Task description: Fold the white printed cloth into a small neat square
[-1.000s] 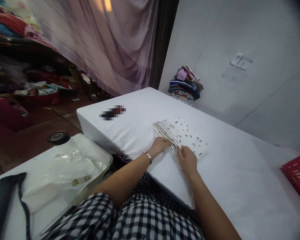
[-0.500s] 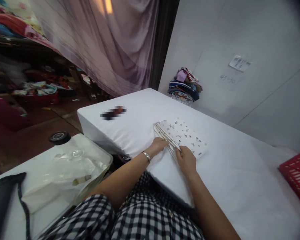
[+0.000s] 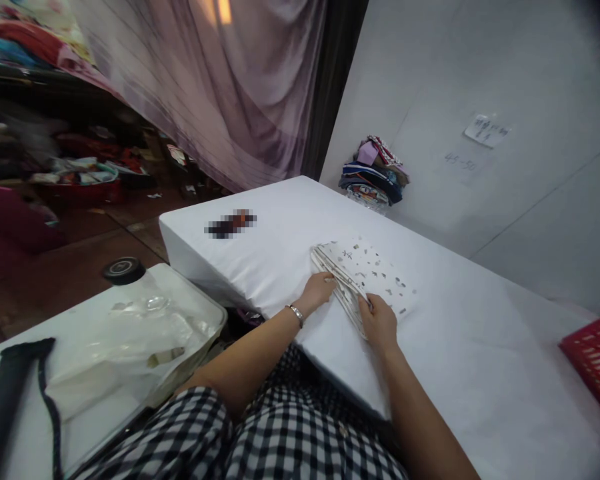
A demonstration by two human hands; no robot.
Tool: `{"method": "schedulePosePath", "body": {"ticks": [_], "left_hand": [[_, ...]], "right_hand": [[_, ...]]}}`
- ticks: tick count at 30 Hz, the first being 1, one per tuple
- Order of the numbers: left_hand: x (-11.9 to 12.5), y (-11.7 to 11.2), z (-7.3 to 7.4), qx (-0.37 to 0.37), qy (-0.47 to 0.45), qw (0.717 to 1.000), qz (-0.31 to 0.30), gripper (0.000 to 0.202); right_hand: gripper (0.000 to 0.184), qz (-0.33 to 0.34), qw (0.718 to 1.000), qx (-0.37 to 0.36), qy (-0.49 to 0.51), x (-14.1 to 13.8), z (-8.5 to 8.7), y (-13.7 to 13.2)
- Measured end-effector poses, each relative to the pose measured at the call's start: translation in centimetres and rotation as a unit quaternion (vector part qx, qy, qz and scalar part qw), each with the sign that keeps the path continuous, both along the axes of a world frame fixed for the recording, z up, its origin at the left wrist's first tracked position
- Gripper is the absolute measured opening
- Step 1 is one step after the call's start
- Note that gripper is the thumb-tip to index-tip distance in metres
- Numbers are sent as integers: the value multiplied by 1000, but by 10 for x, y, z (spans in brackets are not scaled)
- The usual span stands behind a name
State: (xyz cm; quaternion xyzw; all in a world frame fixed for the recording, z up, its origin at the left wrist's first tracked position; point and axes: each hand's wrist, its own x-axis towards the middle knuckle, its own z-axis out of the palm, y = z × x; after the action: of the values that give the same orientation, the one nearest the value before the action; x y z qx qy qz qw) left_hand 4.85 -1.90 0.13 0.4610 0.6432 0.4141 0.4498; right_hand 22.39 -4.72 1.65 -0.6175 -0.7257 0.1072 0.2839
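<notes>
A folded white cloth with small dark prints [image 3: 367, 273] lies on the white padded table [image 3: 460, 333]. My left hand [image 3: 319, 291], a silver bracelet on its wrist, has its fingers curled on the cloth's near left edge. My right hand [image 3: 379, 319] pinches the same layered edge a little further right. Both hands rest low on the table, close together.
A stack of folded coloured clothes [image 3: 375, 172] leans against the wall at the table's far corner. A red plastic basket [image 3: 597, 360] sits at the right edge. A clear lidded box [image 3: 145, 333] and a black strap [image 3: 10, 393] stand on my left. A curtain hangs behind.
Both hands stay on the cloth's near edge; only the view has shifted slightly.
</notes>
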Motion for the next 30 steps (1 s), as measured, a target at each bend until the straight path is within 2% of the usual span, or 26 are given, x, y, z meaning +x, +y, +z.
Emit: {"method": "schedulePosePath", "body": {"ticks": [8,15,20,25,30], "left_hand": [[4,-5,5,-12,39,999,22,50],[8,-7,5,-22,36,999,16,31],[11,-8,10,-35,-24,999,-6,19],[14,-8,22,-57,-113,992,-23,3],[14,-4,27,-101,-174,979,-40,12]], "right_hand": [[37,5,1000,9,4,3,-4,1],[36,8,1000,6,5,2,-4,2],[34,3,1000,5,-3,1,-2,1],[34,3,1000,5,-4,1,-3,1],[35,6,1000,11,-4,3,-5,1]]}}
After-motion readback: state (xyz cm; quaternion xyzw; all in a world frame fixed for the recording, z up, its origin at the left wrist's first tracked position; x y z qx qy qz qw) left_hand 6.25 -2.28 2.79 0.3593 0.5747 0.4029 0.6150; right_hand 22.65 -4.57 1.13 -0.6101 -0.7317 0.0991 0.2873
